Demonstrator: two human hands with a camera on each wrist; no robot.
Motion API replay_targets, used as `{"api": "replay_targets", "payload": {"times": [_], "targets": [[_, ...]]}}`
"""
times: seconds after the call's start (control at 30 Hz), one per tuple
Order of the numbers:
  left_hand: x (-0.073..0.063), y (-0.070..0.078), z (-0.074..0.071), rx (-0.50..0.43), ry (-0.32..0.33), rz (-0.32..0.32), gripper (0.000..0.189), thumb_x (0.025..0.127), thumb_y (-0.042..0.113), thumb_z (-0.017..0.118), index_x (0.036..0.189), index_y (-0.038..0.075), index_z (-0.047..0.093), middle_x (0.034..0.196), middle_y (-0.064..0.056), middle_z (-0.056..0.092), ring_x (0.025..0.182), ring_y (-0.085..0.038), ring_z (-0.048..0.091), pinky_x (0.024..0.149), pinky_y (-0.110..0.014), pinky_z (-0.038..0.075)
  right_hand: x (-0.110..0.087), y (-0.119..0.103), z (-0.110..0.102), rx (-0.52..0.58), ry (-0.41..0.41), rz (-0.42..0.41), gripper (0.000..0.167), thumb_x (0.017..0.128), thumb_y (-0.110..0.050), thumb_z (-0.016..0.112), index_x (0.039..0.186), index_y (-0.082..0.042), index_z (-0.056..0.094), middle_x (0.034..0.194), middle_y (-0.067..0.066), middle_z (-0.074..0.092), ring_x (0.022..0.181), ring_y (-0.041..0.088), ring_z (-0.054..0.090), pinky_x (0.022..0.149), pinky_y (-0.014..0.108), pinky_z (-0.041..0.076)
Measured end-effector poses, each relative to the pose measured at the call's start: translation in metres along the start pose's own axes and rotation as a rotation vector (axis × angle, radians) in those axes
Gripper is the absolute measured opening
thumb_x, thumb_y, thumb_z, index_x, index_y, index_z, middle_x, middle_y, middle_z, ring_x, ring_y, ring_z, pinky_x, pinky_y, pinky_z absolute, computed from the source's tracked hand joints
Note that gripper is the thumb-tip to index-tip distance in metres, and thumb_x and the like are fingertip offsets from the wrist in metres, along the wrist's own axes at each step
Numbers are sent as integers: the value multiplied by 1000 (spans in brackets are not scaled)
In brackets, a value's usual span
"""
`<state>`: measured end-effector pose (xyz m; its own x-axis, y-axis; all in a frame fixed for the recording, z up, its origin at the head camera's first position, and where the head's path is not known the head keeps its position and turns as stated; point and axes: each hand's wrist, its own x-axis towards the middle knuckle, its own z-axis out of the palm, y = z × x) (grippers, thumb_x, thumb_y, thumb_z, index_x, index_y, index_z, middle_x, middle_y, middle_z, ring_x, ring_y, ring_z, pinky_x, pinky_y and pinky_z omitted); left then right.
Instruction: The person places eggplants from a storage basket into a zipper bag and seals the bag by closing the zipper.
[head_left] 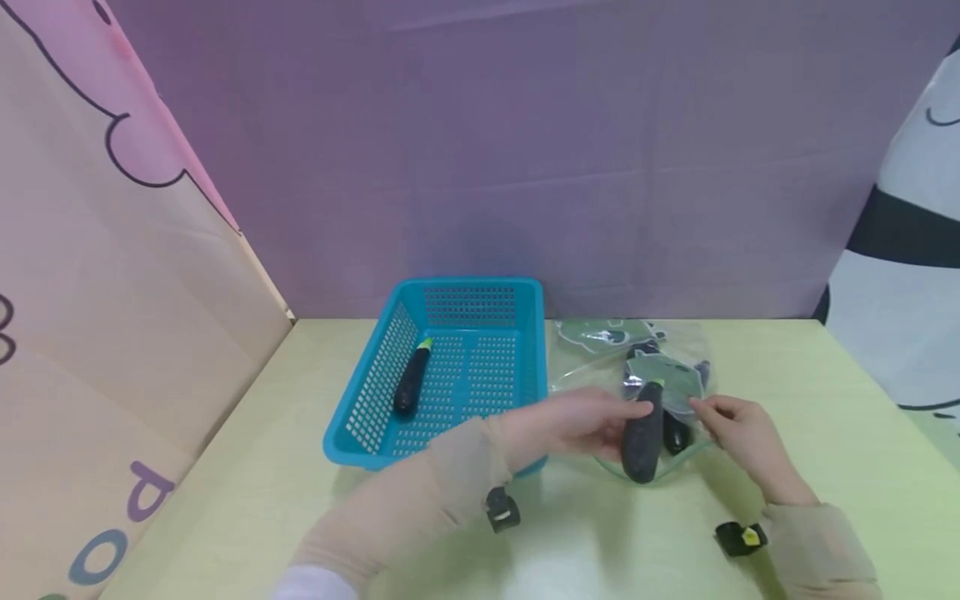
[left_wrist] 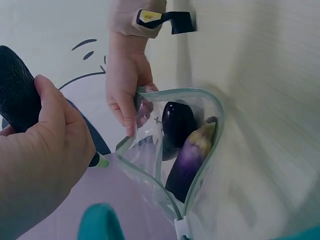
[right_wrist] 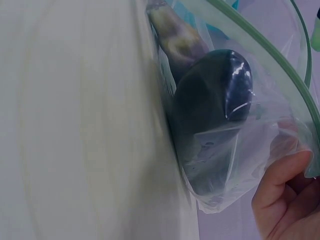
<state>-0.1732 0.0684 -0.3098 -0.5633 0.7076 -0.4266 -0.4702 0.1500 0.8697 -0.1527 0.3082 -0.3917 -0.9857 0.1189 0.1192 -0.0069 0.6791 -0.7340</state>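
My left hand (head_left: 577, 421) grips a dark eggplant (head_left: 642, 442) by its side, its green stem end pointing away from me. Beneath and behind it lies a clear zip bag (left_wrist: 212, 97) with a green-edged mouth, spread wide in the left wrist view. With thumb and fingers my right hand (head_left: 738, 429) pinches the rim of the bag at its right side. Inside are a glossy black eggplant (right_wrist: 215, 95) and a purple one (left_wrist: 187, 162) with a brownish stem end. The held eggplant overlaps the bag's mouth in the head view.
A blue perforated basket (head_left: 542, 358) stands left of the bag, under my left forearm. One eggplant (head_left: 411, 383) lies along its left side. The pale table (head_left: 795, 375) ends at a purple cloth backdrop (head_left: 525, 167), with printed cloths at both sides.
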Motion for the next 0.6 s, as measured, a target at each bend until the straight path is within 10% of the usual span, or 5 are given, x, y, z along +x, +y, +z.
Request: {"api": "replay_targets", "payload": {"times": [0.6], "targets": [[-8,-10,2,117,-21,-64,39,98,16,49,126,-11,50,118,-26,61,118,-36,56,96,-43,48,-2,-2,-1,-6,-12,3,46,98,-37,47,75,0,60,54,-4,46,50,10,41,46,28,36]]}}
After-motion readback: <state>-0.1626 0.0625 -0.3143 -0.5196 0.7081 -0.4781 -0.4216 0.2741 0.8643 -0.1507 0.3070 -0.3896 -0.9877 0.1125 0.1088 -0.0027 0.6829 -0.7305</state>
